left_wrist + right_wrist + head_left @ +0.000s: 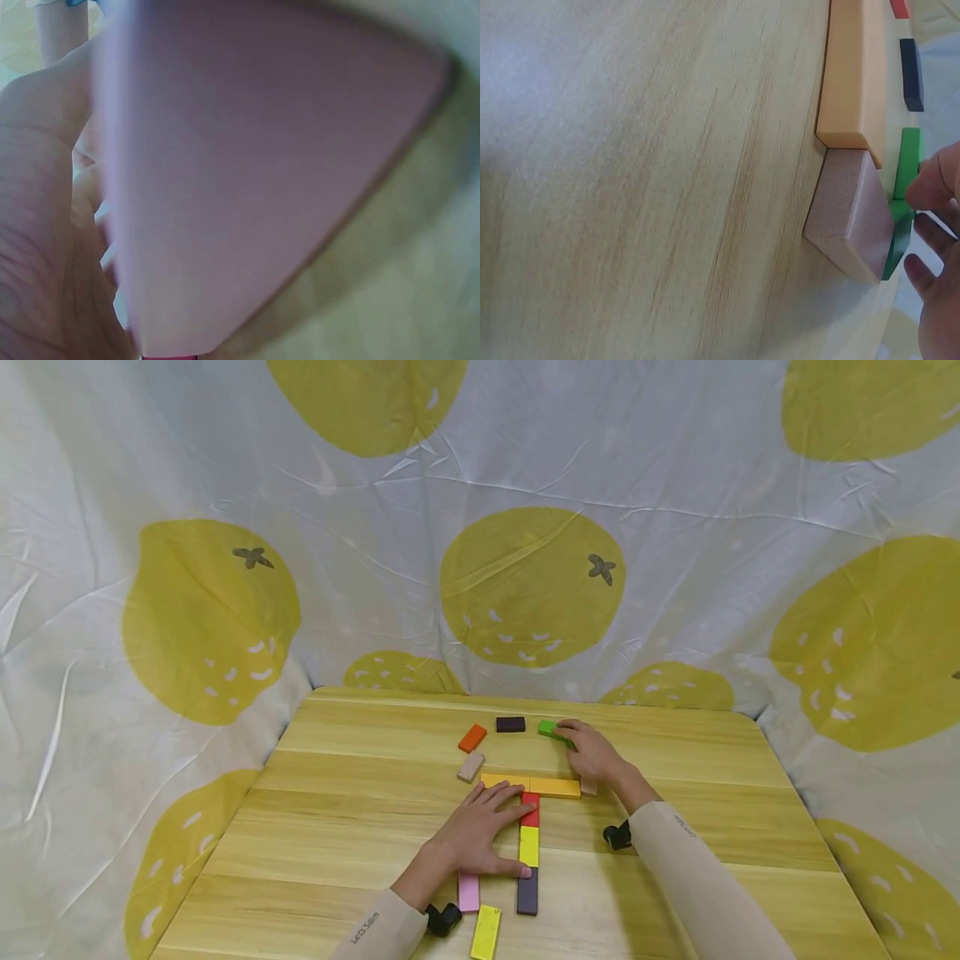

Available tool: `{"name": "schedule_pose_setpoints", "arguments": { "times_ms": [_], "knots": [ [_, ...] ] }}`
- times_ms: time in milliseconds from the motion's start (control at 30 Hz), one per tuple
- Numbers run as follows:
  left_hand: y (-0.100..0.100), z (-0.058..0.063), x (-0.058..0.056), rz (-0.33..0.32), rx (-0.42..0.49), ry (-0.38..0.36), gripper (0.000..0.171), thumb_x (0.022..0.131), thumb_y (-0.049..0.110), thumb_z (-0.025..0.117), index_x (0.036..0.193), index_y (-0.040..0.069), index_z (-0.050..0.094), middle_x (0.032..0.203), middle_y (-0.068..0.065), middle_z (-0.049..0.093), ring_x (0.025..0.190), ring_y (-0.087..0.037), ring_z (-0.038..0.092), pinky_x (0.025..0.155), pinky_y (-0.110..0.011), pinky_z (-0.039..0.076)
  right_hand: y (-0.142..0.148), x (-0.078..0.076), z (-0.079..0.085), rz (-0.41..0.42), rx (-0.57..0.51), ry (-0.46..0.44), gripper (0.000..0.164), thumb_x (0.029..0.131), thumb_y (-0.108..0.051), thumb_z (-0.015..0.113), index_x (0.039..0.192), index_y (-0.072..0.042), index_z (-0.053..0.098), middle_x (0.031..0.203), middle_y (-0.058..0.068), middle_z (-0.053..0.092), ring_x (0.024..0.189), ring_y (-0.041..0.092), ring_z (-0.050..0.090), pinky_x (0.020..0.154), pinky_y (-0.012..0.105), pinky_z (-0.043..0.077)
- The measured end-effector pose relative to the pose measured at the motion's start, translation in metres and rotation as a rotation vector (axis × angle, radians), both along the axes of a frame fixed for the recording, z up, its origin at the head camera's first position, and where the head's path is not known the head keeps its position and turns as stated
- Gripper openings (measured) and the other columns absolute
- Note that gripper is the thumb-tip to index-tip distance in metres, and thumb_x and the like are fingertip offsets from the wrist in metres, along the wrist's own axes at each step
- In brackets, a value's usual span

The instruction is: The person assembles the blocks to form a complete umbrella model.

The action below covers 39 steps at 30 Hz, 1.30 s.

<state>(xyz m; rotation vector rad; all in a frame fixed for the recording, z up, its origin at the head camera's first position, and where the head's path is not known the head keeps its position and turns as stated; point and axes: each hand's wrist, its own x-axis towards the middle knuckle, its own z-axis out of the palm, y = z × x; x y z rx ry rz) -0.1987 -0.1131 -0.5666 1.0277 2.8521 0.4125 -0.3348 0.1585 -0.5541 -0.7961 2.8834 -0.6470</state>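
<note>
My left hand lies spread over the blocks, fingertips at the orange row and the red block, thumb on the upper end of the dark grey block. Between red and grey sits a yellow block. Close under the left wrist, a pink block fills much of the left wrist view. At the far side, my right hand pinches a dark green block, which sits end to end with a light green block. A mauve block stands just beneath that hand.
Beyond the orange row lie a black block, an orange-red block and a pale block. Another yellow block is near the front. A lemon-print curtain hangs behind the wooden table.
</note>
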Motion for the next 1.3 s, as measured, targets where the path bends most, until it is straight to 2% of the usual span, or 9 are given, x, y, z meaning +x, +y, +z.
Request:
{"name": "schedule_pose_setpoints", "arguments": {
  "times_ms": [200, 400, 533, 600, 733, 1067, 1300],
  "knots": [
    [0.000, 0.001, 0.000, -0.002, -0.002, 0.000, 0.096, 0.079, 0.088, 0.056, 0.159, 0.039, 0.038, 0.170, 0.003, 0.027, 0.159, -0.026, 0.022, 0.128, -0.058, 0.016, 0.003, 0.002, 0.000, -0.017, -0.041, 0.010, 0.053, 0.097, -0.002, 0.049, 0.149, -0.001, 0.051, 0.158, 0.022, 0.043, 0.146, 0.046, 0.039, 0.117, 0.063, 0.036],
    [0.000, 0.000, 0.001, -0.002, -0.007, 0.000, 0.096, 0.079, 0.089, 0.055, 0.159, 0.039, 0.038, 0.170, 0.004, 0.027, 0.159, -0.026, 0.022, 0.128, -0.058, 0.016, 0.014, 0.009, 0.003, -0.051, -0.140, 0.016, 0.058, 0.095, -0.008, 0.059, 0.152, -0.002, 0.047, 0.159, 0.023, 0.041, 0.145, 0.047, 0.040, 0.115, 0.065, 0.037],
    [0.000, -0.001, 0.001, -0.001, -0.009, -0.002, 0.096, 0.079, 0.091, 0.053, 0.159, 0.040, 0.037, 0.170, 0.005, 0.027, 0.159, -0.026, 0.021, 0.128, -0.058, 0.016, 0.021, 0.015, 0.001, -0.056, -0.129, 0.021, 0.066, 0.096, -0.026, 0.068, 0.153, -0.002, 0.045, 0.159, 0.022, 0.041, 0.143, 0.048, 0.041, 0.111, 0.067, 0.040],
    [0.000, -0.001, 0.001, -0.001, -0.009, -0.004, 0.096, 0.079, 0.091, 0.052, 0.159, 0.040, 0.037, 0.170, 0.005, 0.026, 0.159, -0.026, 0.021, 0.128, -0.058, 0.015, 0.023, 0.019, 0.000, -0.074, -0.118, -0.005, 0.075, 0.094, -0.039, 0.071, 0.155, -0.005, 0.043, 0.161, 0.020, 0.038, 0.145, 0.046, 0.039, 0.113, 0.066, 0.039],
    [0.000, 0.000, 0.001, -0.001, -0.009, -0.005, 0.097, 0.079, 0.091, 0.052, 0.159, 0.040, 0.037, 0.170, 0.005, 0.026, 0.159, -0.025, 0.021, 0.128, -0.058, 0.015, 0.026, 0.028, -0.003, -0.113, -0.101, -0.018, 0.087, 0.089, -0.052, 0.074, 0.156, -0.007, 0.042, 0.162, 0.016, 0.037, 0.146, 0.043, 0.039, 0.116, 0.064, 0.037],
    [0.000, -0.001, 0.000, -0.006, -0.003, 0.005, 0.097, 0.079, 0.091, 0.053, 0.159, 0.040, 0.037, 0.170, 0.003, 0.028, 0.159, -0.027, 0.023, 0.127, -0.060, 0.017, 0.031, 0.056, -0.001, -0.138, -0.103, 0.087, 0.087, 0.088, -0.053, 0.075, 0.151, 0.000, 0.047, 0.155, 0.022, 0.045, 0.140, 0.045, 0.046, 0.111, 0.064, 0.042],
    [0.000, 0.000, 0.000, 0.000, -0.012, 0.000, 0.097, 0.079, 0.091, 0.053, 0.159, 0.040, 0.037, 0.170, 0.004, 0.027, 0.159, -0.025, 0.021, 0.128, -0.059, 0.016, 0.028, 0.063, -0.009, -0.158, -0.070, 0.019, 0.089, 0.090, -0.057, 0.073, 0.153, -0.001, 0.045, 0.159, 0.019, 0.042, 0.143, 0.043, 0.046, 0.112, 0.062, 0.043]
  ]
}}
